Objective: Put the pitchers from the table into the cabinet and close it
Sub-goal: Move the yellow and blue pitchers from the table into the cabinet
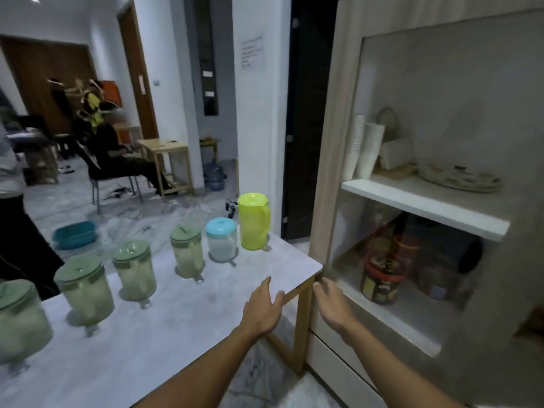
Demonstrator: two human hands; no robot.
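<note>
Several pitchers stand in a row on the pale table point(164, 343): a yellow-green pitcher point(253, 221) at the far end, a clear one with a blue lid point(221, 239), then green-lidded ones point(187, 252), point(134, 269), point(84, 291), point(20, 322) toward the left. The cabinet point(412, 219) stands on the right with its shelves showing. My left hand point(263, 307) hovers open over the table's right edge. My right hand point(332, 301) is open beside the cabinet's left frame, holding nothing.
The upper shelf point(424, 203) holds stacked paper cups point(365, 148), a white box and a flat basket. The lower compartment holds a dark jar point(381, 278) and red containers. A person sits on a chair point(117, 160) in the background; a blue basin point(75, 234) lies on the floor.
</note>
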